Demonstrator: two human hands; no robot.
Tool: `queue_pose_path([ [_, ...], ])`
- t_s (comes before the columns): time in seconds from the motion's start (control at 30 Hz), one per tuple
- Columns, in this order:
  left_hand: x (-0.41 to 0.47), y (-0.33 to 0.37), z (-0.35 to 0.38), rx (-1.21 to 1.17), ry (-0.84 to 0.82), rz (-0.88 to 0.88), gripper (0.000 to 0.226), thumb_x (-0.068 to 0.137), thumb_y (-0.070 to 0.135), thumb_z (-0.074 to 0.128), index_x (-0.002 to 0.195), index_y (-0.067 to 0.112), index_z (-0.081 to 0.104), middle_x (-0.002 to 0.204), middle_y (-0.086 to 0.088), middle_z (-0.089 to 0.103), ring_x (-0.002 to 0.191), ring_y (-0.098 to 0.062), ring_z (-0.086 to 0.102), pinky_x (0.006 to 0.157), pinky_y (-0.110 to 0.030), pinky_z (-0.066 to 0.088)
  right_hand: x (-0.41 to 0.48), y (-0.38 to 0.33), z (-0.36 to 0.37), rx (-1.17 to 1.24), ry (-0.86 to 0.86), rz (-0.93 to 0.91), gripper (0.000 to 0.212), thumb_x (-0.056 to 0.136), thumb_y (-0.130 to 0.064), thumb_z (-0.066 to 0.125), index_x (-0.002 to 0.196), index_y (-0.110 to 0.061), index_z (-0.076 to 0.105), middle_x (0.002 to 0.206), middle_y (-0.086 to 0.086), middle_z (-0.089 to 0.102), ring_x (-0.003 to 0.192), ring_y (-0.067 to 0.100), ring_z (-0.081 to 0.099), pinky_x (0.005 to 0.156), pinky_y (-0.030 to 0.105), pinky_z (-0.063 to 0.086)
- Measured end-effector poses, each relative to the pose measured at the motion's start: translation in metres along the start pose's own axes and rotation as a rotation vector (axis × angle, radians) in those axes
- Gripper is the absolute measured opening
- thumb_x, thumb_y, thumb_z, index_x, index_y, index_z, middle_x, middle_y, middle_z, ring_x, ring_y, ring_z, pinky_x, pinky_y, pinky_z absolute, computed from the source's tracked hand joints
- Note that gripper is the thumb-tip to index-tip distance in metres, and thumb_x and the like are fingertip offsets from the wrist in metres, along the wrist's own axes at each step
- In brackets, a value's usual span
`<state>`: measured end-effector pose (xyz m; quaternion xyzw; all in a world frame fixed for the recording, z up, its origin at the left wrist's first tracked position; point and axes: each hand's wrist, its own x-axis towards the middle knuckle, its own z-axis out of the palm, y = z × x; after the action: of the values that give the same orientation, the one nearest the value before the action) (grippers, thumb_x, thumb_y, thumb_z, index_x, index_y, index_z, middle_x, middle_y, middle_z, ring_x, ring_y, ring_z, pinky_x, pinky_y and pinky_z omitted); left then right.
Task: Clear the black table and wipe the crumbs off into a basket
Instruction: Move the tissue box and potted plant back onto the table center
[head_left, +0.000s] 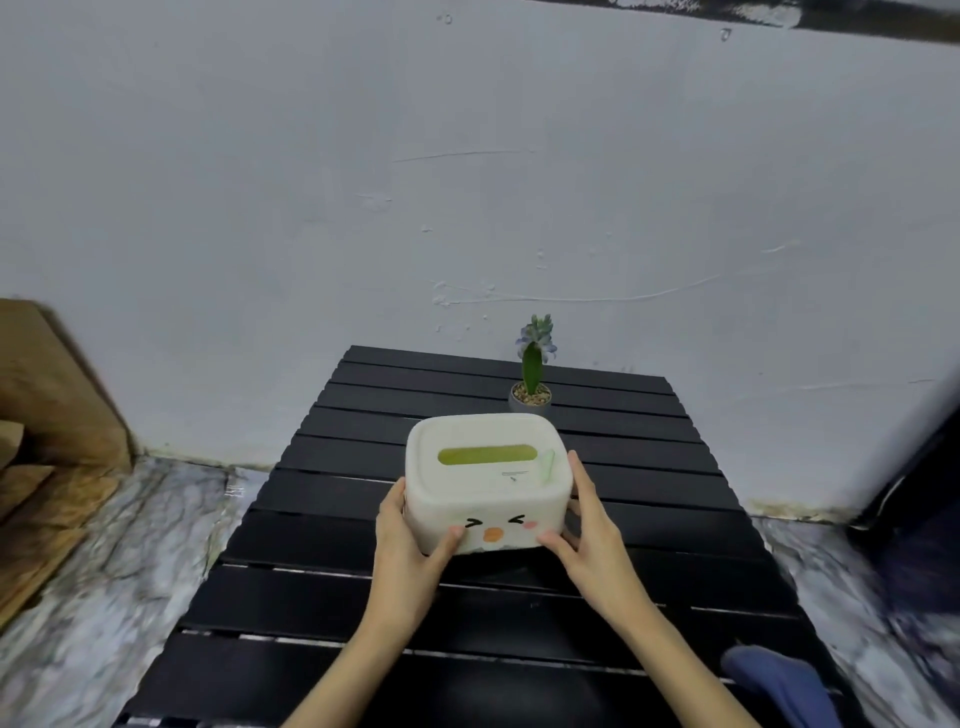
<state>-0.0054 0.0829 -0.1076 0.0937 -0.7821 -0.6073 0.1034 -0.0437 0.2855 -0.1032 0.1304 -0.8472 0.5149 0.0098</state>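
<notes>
A white tissue box (488, 483) with a green slot in its lid and a cartoon face on its front is at the middle of the black slatted table (322, 587). My left hand (410, 540) grips its left side and my right hand (582, 530) grips its right side, thumbs on the front. I cannot tell whether the box rests on the table or hangs just above it. Behind it stands a small potted plant (532, 384) with a purple flower. No crumbs or basket show clearly.
A blue cloth (779, 686) lies at the table's near right corner. A pale wall rises right behind the table. Wooden boards (47, 441) lean at the left. A dark object (914, 467) stands at the right. Marbled floor surrounds the table.
</notes>
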Motion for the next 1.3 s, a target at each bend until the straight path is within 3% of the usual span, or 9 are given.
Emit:
queue_pose_path([
  [0.2, -0.010, 0.000, 0.001, 0.006, 0.017, 0.003, 0.083, 0.069, 0.043, 0.071, 0.136, 0.022, 0.025, 0.141, -0.004, 0.035, 0.128, -0.017, 0.040, 0.108, -0.044, 0.039, -0.004, -0.002, -0.001, -0.024, -0.034, 0.017, 0.091, 0.084, -0.008, 0.063, 0.128, -0.060, 0.003, 0.137, -0.013, 0.036, 0.112, -0.024, 0.038, 0.107, 0.037, 0.040],
  [0.37, -0.010, -0.005, -0.018, 0.076, -0.054, 0.035, 0.083, 0.064, 0.058, 0.064, 0.135, 0.030, 0.029, 0.140, 0.007, 0.041, 0.129, -0.008, 0.040, 0.109, -0.034, 0.035, 0.000, 0.001, -0.014, -0.128, -0.095, 0.006, 0.090, 0.084, -0.010, 0.063, 0.134, -0.050, -0.001, 0.141, -0.018, 0.025, 0.130, 0.001, 0.031, 0.112, 0.040, 0.030],
  [0.5, -0.002, -0.011, -0.040, 0.212, -0.032, 0.047, 0.069, 0.079, 0.035, 0.061, 0.138, 0.021, 0.029, 0.144, 0.004, 0.036, 0.127, -0.003, 0.031, 0.105, -0.024, 0.024, 0.017, 0.010, -0.034, -0.207, -0.020, 0.019, 0.081, 0.085, -0.009, 0.061, 0.139, -0.040, 0.009, 0.149, -0.006, 0.027, 0.135, 0.012, 0.030, 0.111, 0.036, 0.031],
  [0.6, -0.004, -0.019, -0.046, 0.325, -0.011, 0.064, 0.057, 0.086, 0.024, 0.052, 0.138, 0.022, 0.029, 0.145, 0.000, 0.038, 0.130, -0.010, 0.032, 0.106, -0.029, 0.029, 0.042, 0.016, -0.042, -0.287, 0.021, 0.082, 0.077, 0.086, -0.012, 0.061, 0.143, -0.030, 0.013, 0.151, 0.003, 0.027, 0.137, 0.020, 0.029, 0.109, 0.037, 0.032],
  [0.7, -0.010, -0.026, -0.043, 0.405, -0.014, 0.054, 0.054, 0.090, 0.015, 0.048, 0.139, 0.022, 0.027, 0.146, -0.002, 0.037, 0.137, -0.014, 0.028, 0.112, -0.036, 0.031, 0.073, 0.018, -0.041, -0.349, 0.008, 0.128, 0.076, 0.086, -0.017, 0.061, 0.144, -0.025, 0.013, 0.153, 0.007, 0.023, 0.138, 0.024, 0.026, 0.112, 0.045, 0.027],
  [0.9, -0.012, -0.028, -0.037, 0.518, 0.013, 0.081, 0.055, 0.091, 0.017, 0.044, 0.141, 0.021, 0.021, 0.149, 0.002, 0.030, 0.141, -0.009, 0.018, 0.108, -0.023, 0.024, 0.128, 0.022, -0.020, -0.307, -0.008, 0.189, 0.083, 0.081, -0.020, 0.067, 0.145, -0.017, 0.013, 0.153, 0.012, 0.018, 0.138, 0.028, 0.023, 0.111, 0.045, 0.026],
  [1.03, -0.014, -0.035, -0.034, 0.628, 0.051, 0.155, 0.057, 0.090, 0.017, 0.045, 0.141, 0.020, 0.020, 0.149, 0.002, 0.030, 0.138, -0.001, 0.013, 0.109, -0.026, 0.031, 0.157, 0.027, -0.004, -0.203, 0.021, 0.238, 0.067, 0.091, -0.013, 0.051, 0.144, -0.009, 0.010, 0.154, 0.016, 0.011, 0.140, 0.031, 0.017, 0.113, 0.042, 0.020],
  [1.17, -0.014, -0.035, -0.031, 0.637, 0.070, 0.163, 0.057, 0.089, 0.017, 0.045, 0.141, 0.023, 0.021, 0.148, 0.008, 0.030, 0.129, 0.008, 0.008, 0.106, -0.026, 0.037, 0.183, 0.035, 0.008, -0.227, 0.053, 0.212, 0.098, 0.074, -0.023, 0.074, 0.145, -0.016, 0.007, 0.150, 0.017, 0.020, 0.135, 0.034, 0.026, 0.109, 0.054, 0.027],
  [1.3, -0.014, -0.038, -0.031, 0.655, 0.072, 0.193, 0.057, 0.089, 0.017, 0.045, 0.141, 0.021, 0.021, 0.147, 0.007, 0.032, 0.130, 0.007, 0.010, 0.105, -0.020, 0.033, 0.187, 0.037, 0.010, -0.194, 0.087, 0.154, 0.082, 0.070, -0.021, 0.076, 0.137, -0.013, 0.031, 0.137, 0.018, 0.039, 0.123, 0.035, 0.042, 0.101, 0.045, 0.038],
])
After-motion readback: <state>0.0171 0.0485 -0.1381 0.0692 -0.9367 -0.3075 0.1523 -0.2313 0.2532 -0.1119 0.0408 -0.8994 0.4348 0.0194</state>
